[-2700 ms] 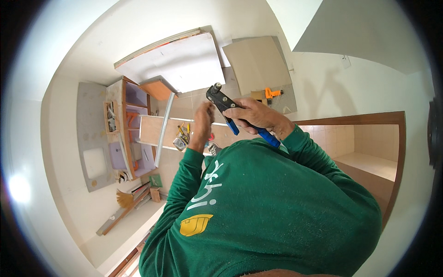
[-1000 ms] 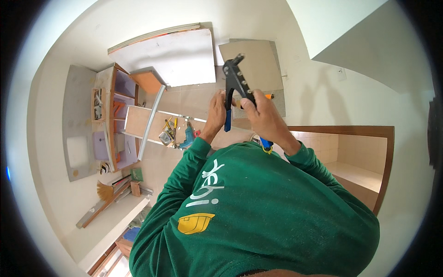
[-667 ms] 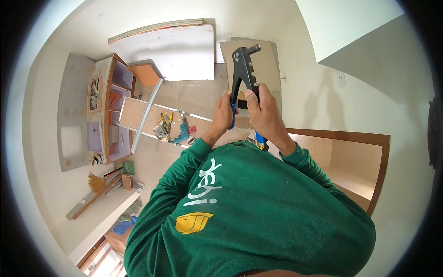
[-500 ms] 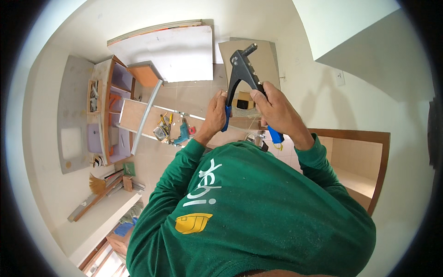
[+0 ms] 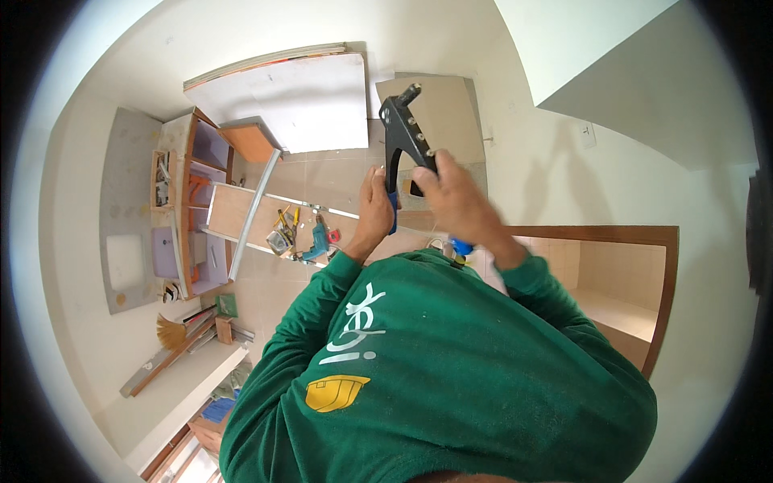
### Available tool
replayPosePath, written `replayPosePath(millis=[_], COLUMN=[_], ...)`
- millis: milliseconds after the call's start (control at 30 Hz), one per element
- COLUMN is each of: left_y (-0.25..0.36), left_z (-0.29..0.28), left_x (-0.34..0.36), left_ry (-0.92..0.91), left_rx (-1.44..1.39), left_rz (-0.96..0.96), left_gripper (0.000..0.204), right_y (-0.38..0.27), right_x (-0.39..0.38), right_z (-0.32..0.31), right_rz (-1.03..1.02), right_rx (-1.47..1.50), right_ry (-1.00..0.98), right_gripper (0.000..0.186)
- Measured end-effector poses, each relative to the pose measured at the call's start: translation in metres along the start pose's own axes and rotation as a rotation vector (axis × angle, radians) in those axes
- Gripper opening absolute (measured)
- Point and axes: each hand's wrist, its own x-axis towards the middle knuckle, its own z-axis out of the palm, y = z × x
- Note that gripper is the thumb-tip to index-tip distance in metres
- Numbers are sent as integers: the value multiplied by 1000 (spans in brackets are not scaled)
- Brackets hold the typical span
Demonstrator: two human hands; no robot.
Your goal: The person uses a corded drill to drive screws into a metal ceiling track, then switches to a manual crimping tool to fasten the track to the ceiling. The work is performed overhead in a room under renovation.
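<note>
A black metal hand riveter [image 5: 400, 118] with blue-sleeved handles is held spread beyond the green long-sleeved shirt [image 5: 483, 346]. The grip of the left hand [image 5: 375, 213] is clamped on one handle, that of the right hand [image 5: 460, 197] on the other. Leftward, a teal power drill [image 5: 320, 237] lies on a light-brown, metal-edged board [image 5: 229, 208]; a white rectangular panel [image 5: 298, 105] stands farther off.

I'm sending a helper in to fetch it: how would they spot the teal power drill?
Find the long tan wooden board, left of centre. Right of the silver metal bar crossing it lies the teal pistol-shaped power drill. Its teal body sets it apart from the yellow-handled tools on its left and the small red object on its right.
</note>
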Motion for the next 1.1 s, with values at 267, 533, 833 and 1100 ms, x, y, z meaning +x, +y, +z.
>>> replayPosePath(millis=[267,533,833,1100], left_y=[3,-9,-11,8], left_z=[0,12,7,-10], left_x=[-3,8,2,-16], left_ry=[9,77,43,-66], left_rx=[6,100,-12,225], left_rz=[-27,158,51,59], left_gripper=[35,36,39,39], right_y=[14,30,36,-3], right_x=[2,4,-5,-2], right_z=[0,29,48,-21], right_rz=[117,-109,-162,54], right_rx=[-4,-122,-67,-231], right_ry=[-84,127,238,-147], right_gripper=[36,37,35,35])
